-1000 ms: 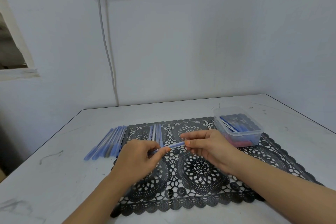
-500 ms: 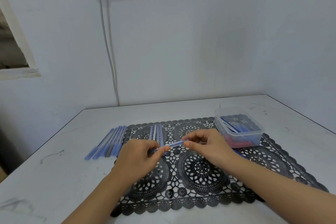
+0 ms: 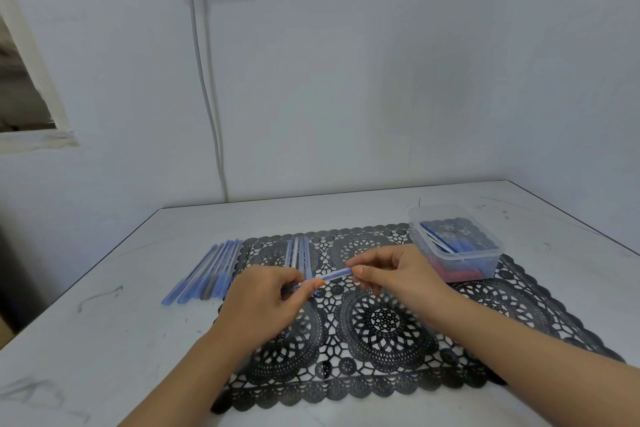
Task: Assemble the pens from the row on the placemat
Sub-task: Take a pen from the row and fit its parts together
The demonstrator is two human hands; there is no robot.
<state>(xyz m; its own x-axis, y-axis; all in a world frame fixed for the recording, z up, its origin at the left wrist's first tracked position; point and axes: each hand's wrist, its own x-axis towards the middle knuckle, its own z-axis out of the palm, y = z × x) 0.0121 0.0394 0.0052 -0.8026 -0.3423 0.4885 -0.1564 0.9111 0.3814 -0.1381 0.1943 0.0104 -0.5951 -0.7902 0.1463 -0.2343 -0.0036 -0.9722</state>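
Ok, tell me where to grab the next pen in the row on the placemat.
Take the outermost right pen by its far half, pinching from above: it lies flat on the placemat, neighbours close on its left, its near end behind the held pen.

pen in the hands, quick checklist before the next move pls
1. Left hand pinches one end of the pen: ok.
2. Right hand pinches the other end: ok.
3. Pen's parts fully seated: cannot tell, the fingers cover both ends.
4. Row of parts waiting on the placemat: ok, a few lie side by side.
5. Pile of pens on the table, left of the placemat: ok, apart from the row.
6. Plastic box open on top: ok.
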